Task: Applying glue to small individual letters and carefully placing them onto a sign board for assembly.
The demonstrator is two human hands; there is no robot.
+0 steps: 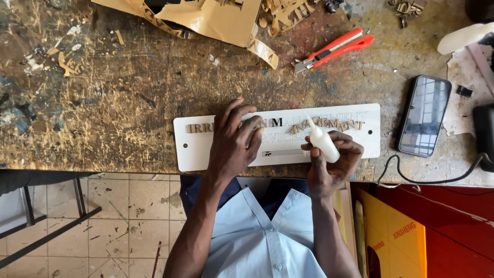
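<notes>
A long white sign plate [195, 152] lies flat near the front edge of the worn workbench. Small gold and dark cut-out letters [329, 124] sit in rows on it. My left hand [234, 139] presses down flat on the plate's middle left, covering some letters. My right hand [332, 157] holds a small white glue bottle [323, 141], with its pointed nozzle tilted up and left toward the letters in the top row.
A red utility knife [337, 48] lies behind the plate. A black phone [424, 115] rests to the right, with a black cable [411, 177] by the bench edge. Brown card sheets and cut letter scraps [216, 18] lie at the back. Tiled floor [123, 216] shows below.
</notes>
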